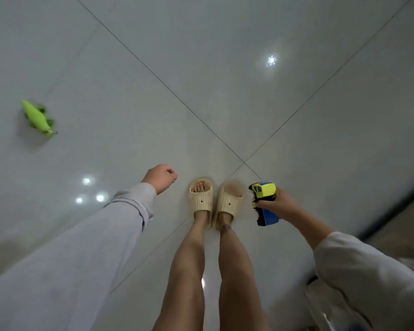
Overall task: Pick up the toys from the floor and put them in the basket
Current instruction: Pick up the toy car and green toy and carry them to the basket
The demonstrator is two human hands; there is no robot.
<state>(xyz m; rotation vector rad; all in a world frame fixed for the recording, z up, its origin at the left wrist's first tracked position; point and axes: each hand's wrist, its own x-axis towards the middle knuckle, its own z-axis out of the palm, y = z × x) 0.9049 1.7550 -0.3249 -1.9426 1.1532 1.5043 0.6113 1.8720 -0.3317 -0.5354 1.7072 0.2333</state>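
My right hand (282,206) grips a toy truck (264,199) with a yellow cab and a blue body, held in the air to the right of my feet. My left hand (160,177) hangs out in front of me on the left with its fingers curled shut and nothing in it. A green plush toy (37,118) lies on the pale tiled floor far off to the left, well away from both hands. No basket is in view.
My two feet in cream slippers (214,201) stand at the centre on glossy grey tiles (225,68). A dark edge of furniture or a doorway (392,211) runs along the lower right.
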